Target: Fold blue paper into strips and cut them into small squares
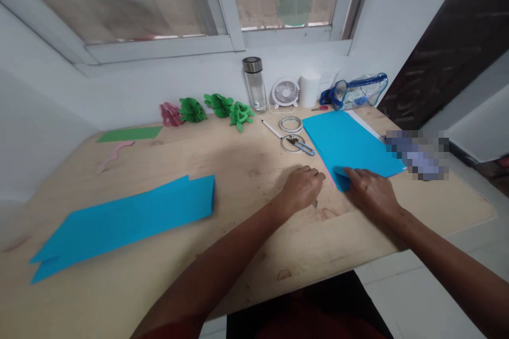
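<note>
My right hand pinches the near left corner of the top blue sheet in a stack of paper on the right, and that corner is curled up. My left hand is just left of the stack, over the bare wood, with its fingers curled together; whether anything is between them is hidden. A long folded blue paper lies on the left part of the table. Beyond my left hand are snips with blue handles, resting across a roll of tape, with a second tape roll behind.
Along the wall stand green paper shapes, a pink one, a glass bottle, a white fan, a white roll and a clear pouch. A green strip lies at the back left of the table.
</note>
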Tool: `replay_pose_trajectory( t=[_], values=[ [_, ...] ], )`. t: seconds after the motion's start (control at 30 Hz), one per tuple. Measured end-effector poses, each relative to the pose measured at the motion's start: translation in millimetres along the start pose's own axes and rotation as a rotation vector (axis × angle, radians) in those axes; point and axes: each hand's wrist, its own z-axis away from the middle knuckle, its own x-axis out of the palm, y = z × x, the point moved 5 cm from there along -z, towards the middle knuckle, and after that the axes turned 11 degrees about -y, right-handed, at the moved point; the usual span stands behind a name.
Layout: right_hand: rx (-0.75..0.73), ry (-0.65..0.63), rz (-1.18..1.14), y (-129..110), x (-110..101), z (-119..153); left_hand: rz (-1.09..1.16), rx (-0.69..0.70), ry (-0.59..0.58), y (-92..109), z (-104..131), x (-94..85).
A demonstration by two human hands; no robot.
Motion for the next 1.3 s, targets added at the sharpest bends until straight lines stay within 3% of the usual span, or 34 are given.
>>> replay_pose_trajectory(
  t=[0.17,0.27,0.37,0.5,0.6,0.77,0.87,1.03,1.2,1.3],
  values=[
    [0.001,0.205,-0.147,7.7,-13.1,14.7,0.021,-0.078,0.089,-2.6,0.7,-16.8],
    [-0.257,0.343,-0.416,-3.8,-39.1,48.5,-0.028,-0.116,0.267,-6.2,11.2,-41.0],
    [-0.520,0.239,-0.538,-18.7,-56.9,85.5,-0.141,-0.065,0.355,-8.6,26.1,-60.2],
    [-0.626,0.140,-0.622,-19.8,-57.3,116.1,-0.286,0.052,0.333,-12.8,60.8,-70.2],
    [-0.594,0.185,-0.607,-13.1,-46.2,121.7,-0.299,0.066,0.300,-15.3,104.6,-72.8],
    [-0.644,0.186,-0.658,-31.0,-47.3,118.6,-0.223,-0.071,0.273,-13.5,166.8,-72.2],
    [-0.734,0.128,-0.720,-57.4,-67.5,120.5,-0.212,-0.096,0.266,-8.3,171.2,-68.9],
    [-0.875,-0.010,-0.689,-92.7,-91.7,134.9,-0.302,0.026,0.315,-0.5,154.9,-74.8],
    [-0.729,0.129,-0.767,-84.0,-85.5,142.2,-0.320,0.036,0.264,-2.2,174.4,-87.9],
    [-0.641,0.071,-0.803,-74.9,-68.6,140.2,-0.232,-0.026,0.153,-0.2,203.3,-91.0]
  ],
)
